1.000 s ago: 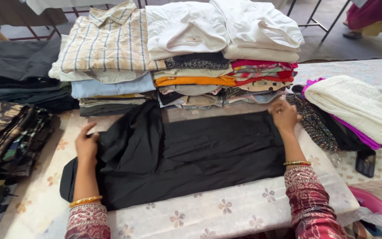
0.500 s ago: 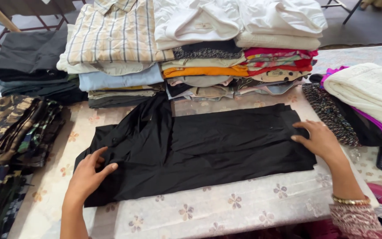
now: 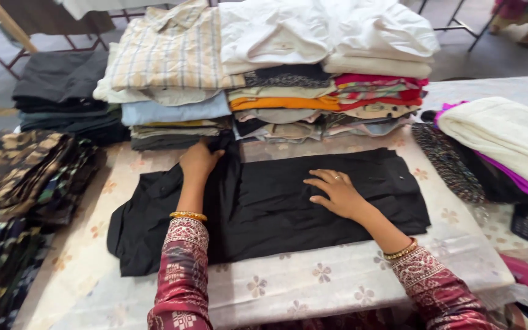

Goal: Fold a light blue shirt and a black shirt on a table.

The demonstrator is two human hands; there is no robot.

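Folding of a dark garment on a cloth-covered table, head view. The black folded fabric garment (image 3: pixel 313 201) lies spread flat across the pale floral-printed table cover (image 3: pixel 313 281), in front of the stacked folded shirts in checked, white, orange and red cloth (image 3: pixel 264 79).

Half a second earlier both hands rested at the garment's outer ends; now the left hand (image 3: pixel 198 160) sits at the far edge near the stack, fingers curled onto a raised ridge of black cloth, though whether they pinch it cannot be told. The right hand (image 3: pixel 335 192) has moved inward to the garment's middle, fingers spread and pressed flat on it, holding nothing. The shift suggests smoothing and a fresh fold along the centre.

Dark patterned folded cloths (image 3: pixel 19 177) lie at left; a cream knitted bundle (image 3: pixel 508 137) lies at right.
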